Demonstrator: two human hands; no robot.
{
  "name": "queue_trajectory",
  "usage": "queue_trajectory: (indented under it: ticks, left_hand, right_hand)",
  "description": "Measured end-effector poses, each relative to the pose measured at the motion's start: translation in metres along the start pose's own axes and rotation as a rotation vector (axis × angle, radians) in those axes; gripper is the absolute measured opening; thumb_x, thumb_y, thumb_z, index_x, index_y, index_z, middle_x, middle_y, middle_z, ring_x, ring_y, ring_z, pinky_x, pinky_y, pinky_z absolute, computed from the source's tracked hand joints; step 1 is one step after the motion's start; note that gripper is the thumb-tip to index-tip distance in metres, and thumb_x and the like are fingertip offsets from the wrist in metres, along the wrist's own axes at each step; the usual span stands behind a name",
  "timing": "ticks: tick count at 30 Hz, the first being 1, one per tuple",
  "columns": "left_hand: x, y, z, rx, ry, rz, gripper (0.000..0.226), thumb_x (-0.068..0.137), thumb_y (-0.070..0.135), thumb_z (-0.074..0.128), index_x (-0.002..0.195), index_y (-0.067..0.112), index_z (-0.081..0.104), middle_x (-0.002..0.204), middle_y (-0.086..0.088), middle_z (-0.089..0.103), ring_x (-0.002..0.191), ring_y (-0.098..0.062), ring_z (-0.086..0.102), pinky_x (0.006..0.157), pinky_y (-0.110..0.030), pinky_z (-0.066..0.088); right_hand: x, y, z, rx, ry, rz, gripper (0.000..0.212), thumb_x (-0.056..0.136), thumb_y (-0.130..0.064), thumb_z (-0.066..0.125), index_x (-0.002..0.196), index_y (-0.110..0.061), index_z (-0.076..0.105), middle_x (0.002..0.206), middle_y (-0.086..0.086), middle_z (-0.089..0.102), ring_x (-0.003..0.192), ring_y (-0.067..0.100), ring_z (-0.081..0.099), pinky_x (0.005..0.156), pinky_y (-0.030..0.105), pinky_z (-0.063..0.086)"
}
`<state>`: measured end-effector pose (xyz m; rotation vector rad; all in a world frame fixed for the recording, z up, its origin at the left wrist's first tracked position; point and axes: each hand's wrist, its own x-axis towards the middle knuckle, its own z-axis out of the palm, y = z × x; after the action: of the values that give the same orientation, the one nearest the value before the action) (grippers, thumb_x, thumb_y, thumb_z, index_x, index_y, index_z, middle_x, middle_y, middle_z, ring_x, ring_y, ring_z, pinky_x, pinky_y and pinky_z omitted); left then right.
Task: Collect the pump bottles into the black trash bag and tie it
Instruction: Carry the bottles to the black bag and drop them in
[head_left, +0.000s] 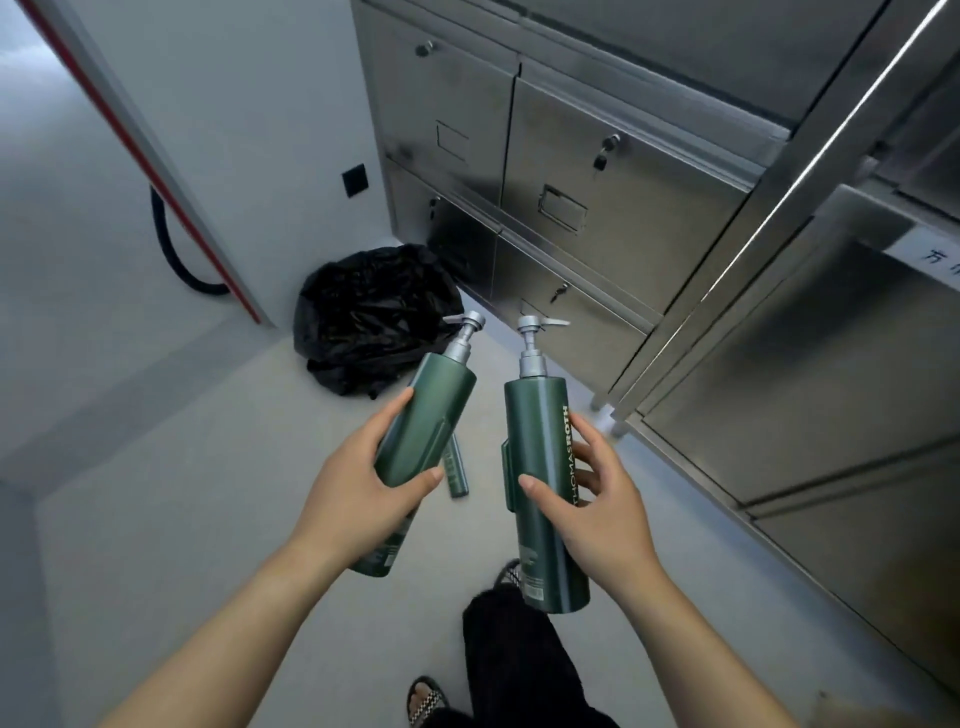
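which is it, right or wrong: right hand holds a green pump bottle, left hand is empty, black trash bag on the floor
Wrong: the head view shows the left hand is not empty; it grips a second green pump bottle. The right hand does hold the other bottle, and the black trash bag lies on the floor.

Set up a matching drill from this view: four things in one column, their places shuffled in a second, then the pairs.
Column one
1. lettered bottle
2. tilted bottle
3. half-hidden bottle
4. black trash bag

Column two
A. in the corner beside the steel cabinets
B. in the left hand
C. lying on the floor behind the tilted bottle
D. in the right hand

Pairs: 1-D, 2-B, 3-C, 4-A
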<state>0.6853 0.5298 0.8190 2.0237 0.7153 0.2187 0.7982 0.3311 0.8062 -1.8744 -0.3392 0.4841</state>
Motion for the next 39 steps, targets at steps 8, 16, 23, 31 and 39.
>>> queue_trajectory:
  ticks: [8,16,23,31,39]
  left_hand:
    - [0.096,0.003,-0.042,0.028,0.117,-0.046,0.081,0.067,0.043,0.076,0.129,0.063,0.029,0.102,0.04,0.045,0.089,0.022,0.05,0.072,-0.007,0.038]
    - [0.175,-0.013,-0.104,0.045,0.269,-0.116,0.082,0.064,0.043,0.079,0.127,0.065,0.031,0.109,0.034,0.049,0.1,-0.001,0.057,0.076,-0.016,0.044]
    - [0.243,-0.049,-0.155,0.026,0.257,-0.139,0.082,0.065,0.043,0.078,0.131,0.06,0.031,0.123,0.021,0.049,0.109,-0.008,0.056,0.084,-0.024,0.045]
    - [0.338,-0.087,-0.247,0.002,0.196,-0.087,0.081,0.062,0.049,0.077,0.127,0.065,0.03,0.123,0.021,0.05,0.11,-0.009,0.055,0.09,-0.034,0.049]
    - [0.435,-0.108,-0.287,0.002,0.101,-0.048,0.083,0.054,0.066,0.067,0.128,0.065,0.029,0.124,0.022,0.049,0.113,-0.007,0.053,0.094,-0.035,0.047]
  right_hand:
    - [0.138,-0.043,0.043,0.053,-0.099,-0.054,0.069,0.068,-0.039,0.077,0.116,-0.067,0.037,0.112,-0.028,0.052,0.103,0.0,0.055,0.08,0.023,0.048]
    - [0.243,-0.083,0.098,0.047,-0.191,-0.08,0.071,0.066,-0.044,0.075,0.121,-0.063,0.036,0.118,-0.024,0.052,0.103,0.0,0.056,0.076,0.019,0.046]
    - [0.303,-0.105,0.174,0.014,-0.231,-0.08,0.075,0.068,-0.041,0.075,0.129,-0.056,0.035,0.117,-0.023,0.052,0.105,0.004,0.056,0.083,0.028,0.05]
    - [0.361,-0.156,0.263,0.019,-0.125,-0.079,0.072,0.07,-0.038,0.076,0.124,-0.059,0.034,0.108,-0.033,0.05,0.091,-0.023,0.05,0.061,0.004,0.044]
    - [0.434,-0.176,0.307,-0.04,-0.044,-0.038,0.075,0.07,-0.039,0.076,0.129,-0.056,0.033,0.108,-0.032,0.047,0.09,-0.028,0.046,0.059,-0.005,0.038]
